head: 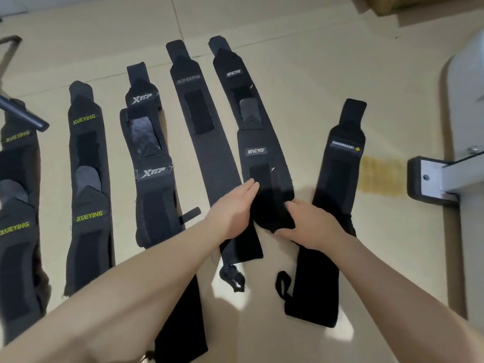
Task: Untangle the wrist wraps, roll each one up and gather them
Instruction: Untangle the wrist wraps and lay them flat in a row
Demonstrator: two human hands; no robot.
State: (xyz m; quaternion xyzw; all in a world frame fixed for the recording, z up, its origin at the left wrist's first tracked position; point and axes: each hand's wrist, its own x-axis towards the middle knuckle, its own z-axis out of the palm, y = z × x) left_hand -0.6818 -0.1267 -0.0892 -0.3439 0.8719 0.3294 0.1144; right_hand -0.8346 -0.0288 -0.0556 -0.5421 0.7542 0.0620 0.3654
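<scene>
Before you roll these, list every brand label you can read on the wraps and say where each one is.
"XUEYING": twice on the far-left wrap, twice on the second wrap
"XTEP": twice on the third wrap
"BOKEERSI": fourth wrap, faint
"IIACYO": twice on the fifth wrap
Far-right wrap: label blurred, unreadable

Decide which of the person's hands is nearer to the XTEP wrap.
Left. The left hand lies just right of the XTEP wrap, fingers on the IIACYO wrap. The right hand grips that wrap's rolled end, farther right.

A home gym or workout room: beige floor mats (301, 87), with a metal equipment foot (429, 179) at three o'clock.
</scene>
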